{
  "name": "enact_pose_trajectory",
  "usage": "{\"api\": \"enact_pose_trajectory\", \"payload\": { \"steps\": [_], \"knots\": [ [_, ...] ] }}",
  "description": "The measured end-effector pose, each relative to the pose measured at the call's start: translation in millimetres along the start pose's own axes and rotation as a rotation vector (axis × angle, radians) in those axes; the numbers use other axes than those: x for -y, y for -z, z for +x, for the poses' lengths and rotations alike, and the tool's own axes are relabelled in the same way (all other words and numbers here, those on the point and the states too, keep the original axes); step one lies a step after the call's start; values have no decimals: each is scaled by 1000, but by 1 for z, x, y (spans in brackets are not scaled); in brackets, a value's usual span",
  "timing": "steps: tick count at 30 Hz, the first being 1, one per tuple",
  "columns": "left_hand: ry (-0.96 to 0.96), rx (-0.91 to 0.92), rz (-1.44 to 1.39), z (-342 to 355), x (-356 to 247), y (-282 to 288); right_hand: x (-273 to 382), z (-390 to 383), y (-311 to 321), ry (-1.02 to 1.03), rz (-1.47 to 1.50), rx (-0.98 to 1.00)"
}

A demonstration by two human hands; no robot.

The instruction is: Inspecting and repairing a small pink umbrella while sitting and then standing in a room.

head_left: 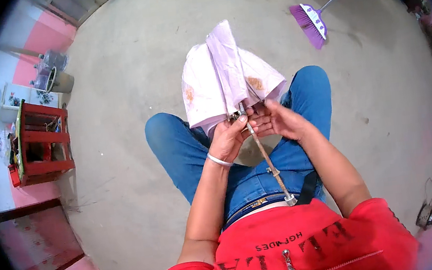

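A pale pink umbrella [227, 69] with brown rust stains lies between my knees, its cloth loosely folded and pointing away from me. Its thin, rusty shaft [268, 161] runs back toward my waist and ends in a small metal cap [290, 200]. My left hand [226, 140] is closed round the shaft just below the cloth, its thumb pressed on the metal fitting there. Beside it, my right hand [288, 121] has its fingers stretched toward the shaft and its thumb apart, near the cloth's edge. The ribs are mostly hidden under the cloth.
A purple broom [312, 22] lies on the concrete floor at the far right. At the left, a red wooden stand [43, 141] stands by the pink and white wall, with a grey bucket [62, 81] beyond it. Clutter lines the right edge.
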State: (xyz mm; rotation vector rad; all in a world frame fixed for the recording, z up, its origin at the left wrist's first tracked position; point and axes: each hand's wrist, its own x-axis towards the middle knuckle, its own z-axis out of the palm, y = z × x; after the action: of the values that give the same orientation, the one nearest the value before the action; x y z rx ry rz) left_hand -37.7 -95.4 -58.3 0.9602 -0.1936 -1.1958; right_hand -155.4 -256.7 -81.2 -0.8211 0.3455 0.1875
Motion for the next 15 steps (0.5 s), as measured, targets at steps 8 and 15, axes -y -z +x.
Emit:
{"api": "enact_pose_trajectory", "payload": {
  "steps": [8, 15],
  "knots": [
    [-23, 48, 212, -13, -14, -19, 10, 30, -11, -71, 142, 238],
    [25, -47, 666, -21, -28, -37, 35, 39, -23, -170, -34, 405]
  ]
}}
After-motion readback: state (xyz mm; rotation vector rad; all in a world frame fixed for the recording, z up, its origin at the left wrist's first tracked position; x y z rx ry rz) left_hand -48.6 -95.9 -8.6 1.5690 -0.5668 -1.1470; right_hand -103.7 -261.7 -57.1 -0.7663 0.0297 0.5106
